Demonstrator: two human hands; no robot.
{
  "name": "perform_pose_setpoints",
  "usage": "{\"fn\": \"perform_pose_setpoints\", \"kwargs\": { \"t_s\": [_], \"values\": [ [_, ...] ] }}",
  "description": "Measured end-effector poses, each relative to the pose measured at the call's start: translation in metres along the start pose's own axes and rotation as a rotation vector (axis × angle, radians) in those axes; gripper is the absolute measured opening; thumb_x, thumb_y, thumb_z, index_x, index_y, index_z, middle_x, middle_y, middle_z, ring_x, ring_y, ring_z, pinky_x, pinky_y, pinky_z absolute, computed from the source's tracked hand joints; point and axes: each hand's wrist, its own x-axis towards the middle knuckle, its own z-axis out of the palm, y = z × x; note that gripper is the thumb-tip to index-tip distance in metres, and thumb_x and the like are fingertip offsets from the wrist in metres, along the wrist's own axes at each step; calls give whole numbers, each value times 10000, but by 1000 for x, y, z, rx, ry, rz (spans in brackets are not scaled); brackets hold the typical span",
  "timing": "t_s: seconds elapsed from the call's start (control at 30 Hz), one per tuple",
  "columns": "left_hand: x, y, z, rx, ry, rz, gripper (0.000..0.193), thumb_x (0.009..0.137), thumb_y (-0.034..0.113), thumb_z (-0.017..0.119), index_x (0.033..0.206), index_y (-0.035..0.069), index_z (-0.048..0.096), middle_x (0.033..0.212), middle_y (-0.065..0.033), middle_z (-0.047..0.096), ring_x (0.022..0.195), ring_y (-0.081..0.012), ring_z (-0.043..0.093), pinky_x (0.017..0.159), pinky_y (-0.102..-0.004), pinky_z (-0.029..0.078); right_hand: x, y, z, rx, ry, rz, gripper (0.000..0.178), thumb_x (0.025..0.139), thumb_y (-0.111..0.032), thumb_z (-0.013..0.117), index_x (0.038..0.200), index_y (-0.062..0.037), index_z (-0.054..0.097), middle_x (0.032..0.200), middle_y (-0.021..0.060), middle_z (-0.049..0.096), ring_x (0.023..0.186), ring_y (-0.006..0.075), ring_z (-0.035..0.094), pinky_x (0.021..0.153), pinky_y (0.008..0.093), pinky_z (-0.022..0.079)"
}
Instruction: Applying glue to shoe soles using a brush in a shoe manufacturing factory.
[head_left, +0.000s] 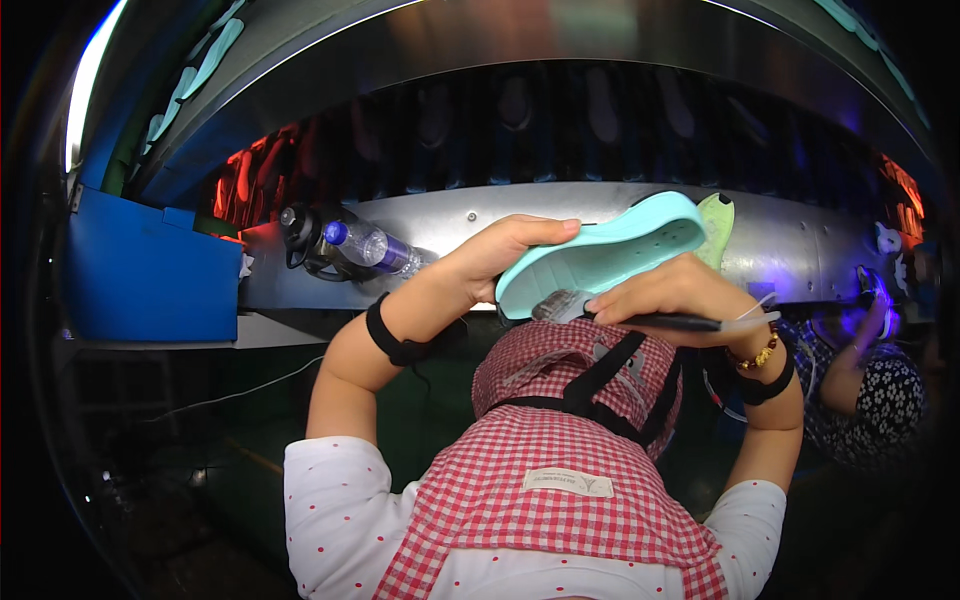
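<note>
A turquoise shoe sole (600, 250) with raised side walls is tilted up in front of my chest. My left hand (505, 250) grips its left end, thumb along the upper edge. My right hand (660, 292) is closed round a brush (672, 322) with a black handle and pale, translucent bristles. Those bristles are at the sole's lower left rim, close to its inner face; whether they touch it I cannot tell. From the handle's right end runs a thin clear tube (757, 308). Behind the sole's right end, a light green piece (716, 228) shows in part.
A metal ledge (780, 250) runs across ahead, with a dark conveyor (520, 120) carrying soles beyond. At left stand a clear bottle (372, 247), a dark bottle (305, 235) and a blue box (145, 270). Another person (870, 390) works at far right.
</note>
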Motion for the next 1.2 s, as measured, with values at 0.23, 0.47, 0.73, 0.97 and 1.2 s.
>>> {"fn": "perform_pose_setpoints", "kwargs": {
  "t_s": [0.23, 0.47, 0.73, 0.97, 1.2],
  "values": [
    [0, -1, -10, 118, 91, -24, 403, 831, 231, 546, 1108, -60, 510, 967, -175, 594, 793, -199, 626, 679, -269, 530, -1, 2, -12, -166, -17, 67, 209, 655, -18, 597, 861, -25, 628, 915, 120, 633, 835, 259, 617, 717, 315, 490],
    [3, -11, -19, -134, -6, 71, 427, 887, 236, 418, 1223, -26, 388, 1075, -168, 546, 889, -211, 596, 745, -320, 515, -13, 2, -7, 401, 273, 536, 213, 720, -18, 641, 932, 6, 628, 778, 75, 637, 604, 99, 587, 543, 203, 475],
    [35, -47, -42, -424, -125, 114, 458, 865, 323, 432, 1185, -5, 434, 1072, -190, 544, 928, -291, 580, 754, -449, 503, -19, 53, 10, 251, 1049, 523, 156, 779, -56, 574, 911, 18, 614, 733, 52, 607, 461, 49, 472, 408, 154, 367],
    [-6, -22, -47, -189, -48, 384, 487, 858, 295, 439, 1217, -27, 375, 1066, -183, 541, 928, -257, 577, 782, -395, 492, -46, 60, 37, 623, 739, 271, 172, 769, -33, 560, 925, 40, 563, 932, 163, 609, 430, 54, 428, 385, 164, 341],
    [-97, 120, -6, -3, -160, 935, 590, 870, 405, 250, 1250, -39, 330, 1160, -244, 468, 975, -436, 507, 871, -539, 389, -83, 90, 28, 811, 1223, 412, 184, 784, -22, 554, 955, 43, 534, 938, 175, 595, 483, 71, 434, 433, 163, 358]
  ]
}}
